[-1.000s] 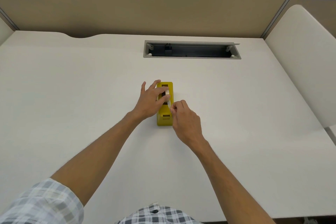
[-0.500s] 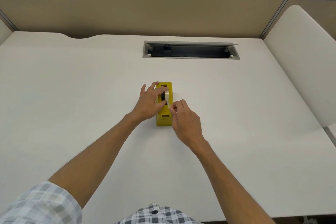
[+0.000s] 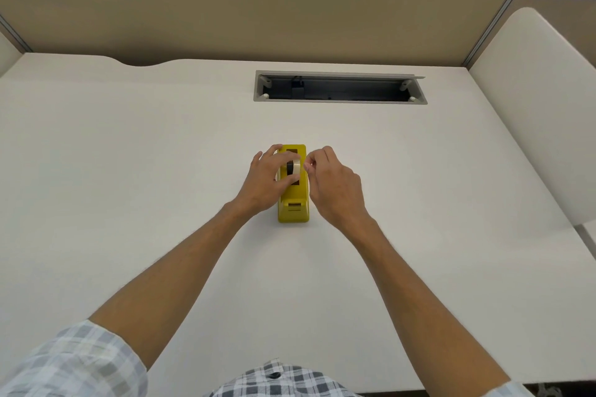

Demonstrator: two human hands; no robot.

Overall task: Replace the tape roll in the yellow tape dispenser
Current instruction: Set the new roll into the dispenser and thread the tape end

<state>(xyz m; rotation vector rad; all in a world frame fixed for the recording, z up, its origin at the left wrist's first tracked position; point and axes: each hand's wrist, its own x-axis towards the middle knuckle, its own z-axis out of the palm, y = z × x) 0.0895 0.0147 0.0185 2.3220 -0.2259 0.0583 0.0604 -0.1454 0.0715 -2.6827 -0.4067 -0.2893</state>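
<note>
My left hand (image 3: 267,180) wraps the roll (image 3: 295,167) in the dispenser (image 3: 293,203) on the desk (image 3: 129,171). At its 3 o'clock, my right hand (image 3: 335,184) pinches shut; on what, I cannot tell.

We have a single wide-angle view, worn on the person's head, looking forward and steeply down over the desk (image 3: 129,171), whose straight edges bow from lens distortion. It sits close above both forearms, which reach from the bottom edge toward the yellow tape dispenser (image 3: 293,203) near frame centre. The partition wall (image 3: 258,10) fills the top; no second view shares it.
</note>
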